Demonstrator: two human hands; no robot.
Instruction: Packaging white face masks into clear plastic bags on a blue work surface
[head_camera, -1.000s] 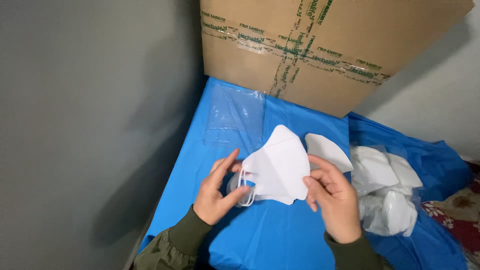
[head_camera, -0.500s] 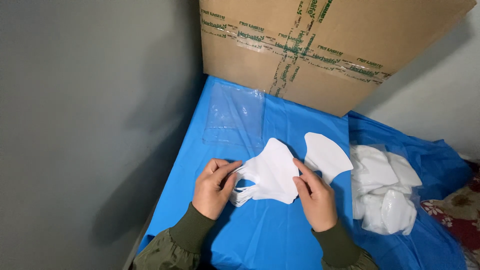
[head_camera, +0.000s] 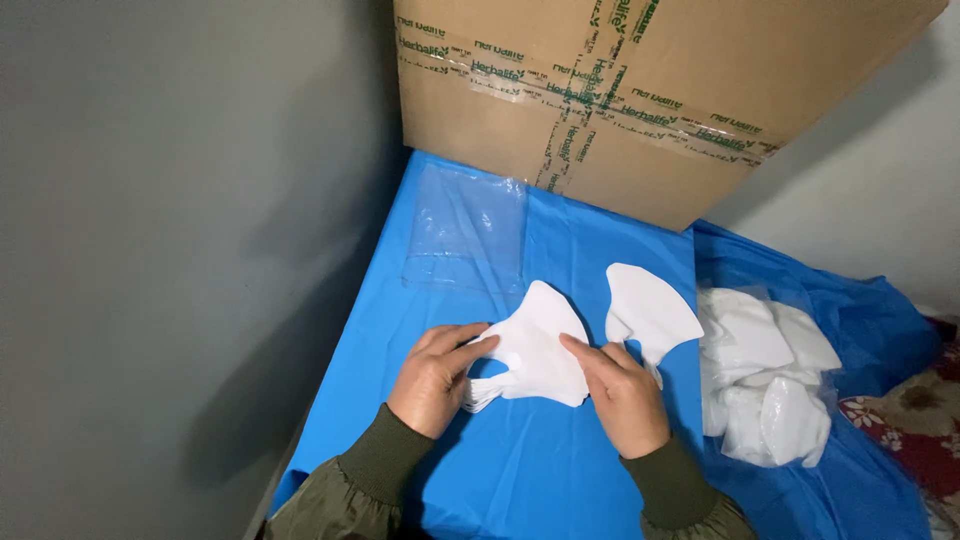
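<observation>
White mask stack (head_camera: 535, 350) lies pressed flat under both hands; left hand (head_camera: 437, 378), right hand (head_camera: 622, 392).

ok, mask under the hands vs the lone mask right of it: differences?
The held mask is pinned flat by both the left hand and right hand; the lone mask has no fingers on it. The held mask tops a small fanned stack; the lone mask lies single. Both are white, folded flat, on the blue sheet.
</observation>
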